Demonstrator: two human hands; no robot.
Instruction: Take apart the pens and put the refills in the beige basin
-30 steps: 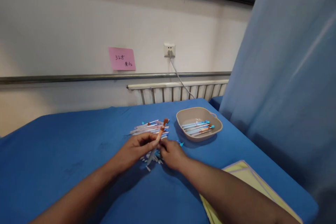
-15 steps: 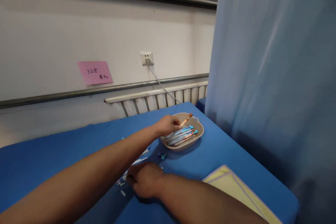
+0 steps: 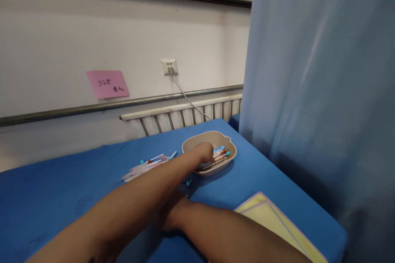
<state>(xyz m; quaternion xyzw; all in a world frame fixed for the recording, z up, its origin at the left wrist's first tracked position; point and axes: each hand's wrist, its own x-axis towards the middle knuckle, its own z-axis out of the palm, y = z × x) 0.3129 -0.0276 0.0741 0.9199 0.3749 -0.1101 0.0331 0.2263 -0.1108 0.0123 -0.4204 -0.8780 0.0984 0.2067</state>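
Note:
My left hand (image 3: 206, 152) is lowered into a beige oval basket (image 3: 200, 139), with its fingers curled downward and their tips hidden. Slim pens (image 3: 221, 156) with blue and orange-brown ends lie in the basket just beyond that hand. My right hand (image 3: 169, 213) rests low over the blue sheet, mostly covered by the left forearm, so its fingers do not show. Left of the basket lies a loose heap of white, pinkish and blue pen parts (image 3: 146, 168). Small dark blue and teal pieces (image 3: 187, 182) sit in front of the basket.
A blue sheet (image 3: 77, 181) covers the bed-like surface. A folded yellow cloth (image 3: 268, 215) lies at the front right. Behind run a metal rail (image 3: 173, 115) and a plugged-in cord (image 3: 188, 98). A blue curtain (image 3: 308, 70) hangs on the right.
My left hand has gone down into the basket with the orange-brown-tipped pen it held above the rim. The left forearm has swung right, covering my right hand and uncovering the heap of parts.

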